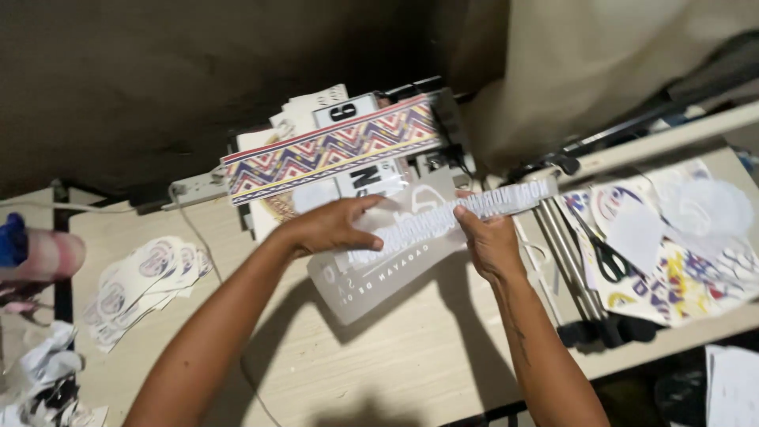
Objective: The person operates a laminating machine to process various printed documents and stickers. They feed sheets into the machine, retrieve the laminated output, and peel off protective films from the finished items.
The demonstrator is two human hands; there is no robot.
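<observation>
My left hand (332, 225) and my right hand (489, 241) hold a long narrow translucent strip (522, 198) with white lettering, stretched between them above a light wooden table (379, 356). The left hand pinches the strip's left end with its fingers. The right hand grips it near the middle, and the strip's free end sticks out to the right. Under the strip lies a larger translucent film sheet (371, 285) with white print, flat on the table.
A zigzag-patterned band (332, 150) lies across a stack of printed sheets at the back. Round stickers (142, 277) are piled at the left. Black-handled scissors (605, 253) rest on colourful printed sheets (672, 269) at the right, beside metal rods (565, 261). Crumpled paper (43, 372) lies bottom left.
</observation>
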